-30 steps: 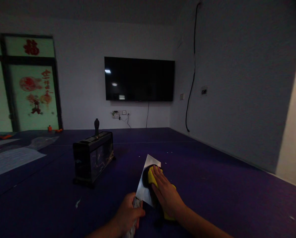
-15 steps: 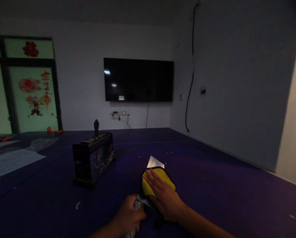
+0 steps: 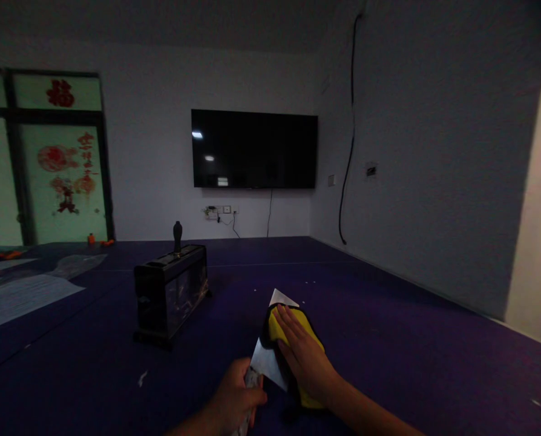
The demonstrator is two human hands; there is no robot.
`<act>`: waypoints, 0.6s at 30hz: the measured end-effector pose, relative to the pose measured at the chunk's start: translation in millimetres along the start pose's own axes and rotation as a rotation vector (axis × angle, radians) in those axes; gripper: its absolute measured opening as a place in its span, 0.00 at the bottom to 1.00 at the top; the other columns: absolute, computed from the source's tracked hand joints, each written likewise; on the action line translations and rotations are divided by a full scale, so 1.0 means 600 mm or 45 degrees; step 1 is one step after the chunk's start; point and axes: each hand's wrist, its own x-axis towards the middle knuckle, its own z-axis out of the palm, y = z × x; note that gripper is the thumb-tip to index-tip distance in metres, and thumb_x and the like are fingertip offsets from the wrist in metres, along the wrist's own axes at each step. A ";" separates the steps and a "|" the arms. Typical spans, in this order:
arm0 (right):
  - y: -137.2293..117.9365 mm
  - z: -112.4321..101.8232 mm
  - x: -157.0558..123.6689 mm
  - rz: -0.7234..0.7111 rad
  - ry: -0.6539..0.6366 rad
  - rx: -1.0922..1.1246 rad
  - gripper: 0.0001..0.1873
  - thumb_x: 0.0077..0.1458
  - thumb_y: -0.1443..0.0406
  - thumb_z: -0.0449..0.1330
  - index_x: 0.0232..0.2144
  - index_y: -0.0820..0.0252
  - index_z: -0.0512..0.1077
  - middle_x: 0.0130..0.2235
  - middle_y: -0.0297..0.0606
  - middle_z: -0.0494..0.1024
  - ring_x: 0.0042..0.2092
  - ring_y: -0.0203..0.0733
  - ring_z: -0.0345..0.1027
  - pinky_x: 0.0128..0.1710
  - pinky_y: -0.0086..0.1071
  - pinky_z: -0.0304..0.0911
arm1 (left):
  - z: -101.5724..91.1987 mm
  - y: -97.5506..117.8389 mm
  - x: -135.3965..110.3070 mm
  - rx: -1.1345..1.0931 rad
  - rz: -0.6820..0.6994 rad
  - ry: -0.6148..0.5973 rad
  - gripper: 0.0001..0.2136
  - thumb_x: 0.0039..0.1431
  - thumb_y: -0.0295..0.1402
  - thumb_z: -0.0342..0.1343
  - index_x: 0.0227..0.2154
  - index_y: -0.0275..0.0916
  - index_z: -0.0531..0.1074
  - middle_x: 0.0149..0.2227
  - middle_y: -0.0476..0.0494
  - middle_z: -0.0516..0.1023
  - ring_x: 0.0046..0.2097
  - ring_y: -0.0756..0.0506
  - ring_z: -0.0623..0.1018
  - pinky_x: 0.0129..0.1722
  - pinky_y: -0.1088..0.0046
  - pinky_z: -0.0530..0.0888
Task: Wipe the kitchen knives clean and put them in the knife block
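Note:
My left hand (image 3: 235,402) is closed round the pale handle of a broad, flat metal blade (image 3: 269,363), like a cleaver, which points up and away from me. My right hand (image 3: 303,353) lies flat, fingers together, pressing a yellow cloth with a dark edge (image 3: 298,339) against the blade's right face. The cloth hides most of the blade. Only the blade's tip and its lower left part show.
A dark glass-sided box with a small black knob on top (image 3: 170,292) stands on the purple floor (image 3: 388,339) to the left. Pale sheets (image 3: 20,292) lie at far left. A wall television (image 3: 254,149) hangs ahead, and a grey wall (image 3: 434,181) runs along the right.
My right hand slid the yellow cloth along the blade, covering more of it half a second ago, then moved so the blade's lower left part shows again. The left hand kept its grip.

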 end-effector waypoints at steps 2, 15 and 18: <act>0.000 0.001 0.001 0.053 0.023 0.015 0.26 0.59 0.61 0.43 0.59 0.60 0.47 0.61 0.37 0.46 0.61 0.42 0.32 0.59 0.42 0.42 | -0.001 -0.004 0.002 -0.015 -0.010 0.018 0.10 0.34 0.28 0.56 0.24 0.37 0.63 0.17 0.59 0.60 0.13 0.58 0.57 0.13 0.82 0.54; 0.033 0.023 0.000 0.290 0.277 0.139 0.28 0.60 0.55 0.40 0.58 0.63 0.50 0.60 0.42 0.48 0.61 0.45 0.37 0.58 0.46 0.42 | -0.002 -0.004 0.000 0.008 -0.040 0.051 0.09 0.37 0.28 0.55 0.24 0.38 0.61 0.14 0.60 0.58 0.12 0.58 0.57 0.13 0.82 0.54; 0.034 0.024 -0.002 0.268 0.304 0.147 0.27 0.60 0.55 0.40 0.58 0.61 0.50 0.60 0.40 0.48 0.61 0.45 0.36 0.58 0.47 0.42 | -0.003 -0.008 0.003 0.003 -0.032 0.038 0.10 0.36 0.28 0.56 0.24 0.38 0.60 0.15 0.60 0.59 0.12 0.58 0.58 0.12 0.81 0.54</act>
